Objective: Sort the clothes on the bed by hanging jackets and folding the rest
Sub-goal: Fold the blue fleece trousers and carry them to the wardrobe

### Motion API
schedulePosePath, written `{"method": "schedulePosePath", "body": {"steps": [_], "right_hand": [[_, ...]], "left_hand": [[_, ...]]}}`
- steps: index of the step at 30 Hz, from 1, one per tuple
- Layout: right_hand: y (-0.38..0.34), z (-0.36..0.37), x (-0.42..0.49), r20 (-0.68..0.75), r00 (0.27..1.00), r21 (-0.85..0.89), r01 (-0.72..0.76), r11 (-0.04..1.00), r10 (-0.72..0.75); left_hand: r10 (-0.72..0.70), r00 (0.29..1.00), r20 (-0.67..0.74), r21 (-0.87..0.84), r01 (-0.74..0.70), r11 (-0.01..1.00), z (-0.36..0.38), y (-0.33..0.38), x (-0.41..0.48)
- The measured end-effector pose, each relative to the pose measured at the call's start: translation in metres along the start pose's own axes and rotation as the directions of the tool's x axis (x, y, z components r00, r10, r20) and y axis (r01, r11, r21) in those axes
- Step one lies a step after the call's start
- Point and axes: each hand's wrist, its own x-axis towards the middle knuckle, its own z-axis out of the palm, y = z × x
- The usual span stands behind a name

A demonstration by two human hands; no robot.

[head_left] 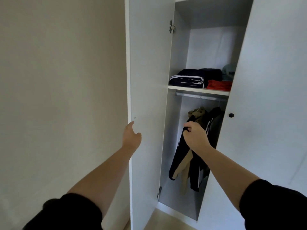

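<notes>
A white wardrobe stands open in front of me. My left hand (pixel 131 136) grips the outer edge of the open left door (pixel 149 80), fingers hidden behind it. My right hand (pixel 195 136) reaches inside and pinches the shoulder of a black jacket with white stripes (pixel 177 161) that hangs from the rail (pixel 201 96). A tan jacket (pixel 198 114) hangs with it, its sleeve showing below. Folded dark clothes (pixel 191 78) and a folded red garment (pixel 219 85) lie on the shelf (pixel 197 90) above the rail.
The right wardrobe door (pixel 269 97) with a black knob (pixel 231 115) is partly open and hides the right side of the interior. A teal item (pixel 229 72) sits at the shelf's back right. A plain wall (pixel 58 80) fills the left. Light floor shows below.
</notes>
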Motion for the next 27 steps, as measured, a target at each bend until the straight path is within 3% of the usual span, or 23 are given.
{"method": "schedulePosePath", "body": {"steps": [2, 5, 8, 11, 16, 19, 24, 27], "right_hand": [[-0.014, 0.010, 0.005, 0.012, 0.998, -0.023, 0.058, 0.998, -0.058], [-0.030, 0.022, 0.015, 0.066, 0.979, -0.165, 0.200, 0.966, -0.192], [-0.036, 0.033, 0.027, 0.124, 0.951, -0.311, 0.307, 0.899, -0.282], [-0.040, 0.040, 0.042, 0.109, 0.965, -0.306, 0.261, 0.915, -0.239], [-0.038, 0.049, 0.058, 0.107, 0.980, -0.245, 0.190, 0.951, -0.169], [-0.037, 0.056, 0.065, 0.078, 0.990, -0.146, 0.125, 0.981, -0.115], [-0.037, 0.059, 0.080, 0.028, 0.996, 0.159, -0.092, 0.983, 0.088], [-0.032, 0.047, 0.090, -0.006, 0.992, 0.144, -0.123, 0.982, 0.125]], "left_hand": [[-0.027, 0.997, 0.074, 0.013, 0.026, 1.000, -0.003, -0.006, 0.016], [-0.083, 0.990, 0.110, -0.098, 0.094, 0.991, -0.007, -0.013, 0.041], [-0.144, 0.952, 0.269, -0.132, 0.184, 0.974, -0.007, -0.025, 0.061], [-0.086, 0.956, 0.281, -0.100, 0.118, 0.988, -0.008, -0.040, 0.072], [-0.018, 0.936, 0.352, -0.286, 0.126, 0.950, -0.015, -0.048, 0.071], [0.044, 0.867, 0.496, -0.257, 0.098, 0.962, -0.013, -0.042, 0.065], [0.102, 0.676, 0.730, -0.166, 0.031, 0.986, 0.022, -0.033, 0.050], [0.115, 0.606, 0.787, -0.138, -0.009, 0.990, 0.059, -0.024, 0.036]]}}
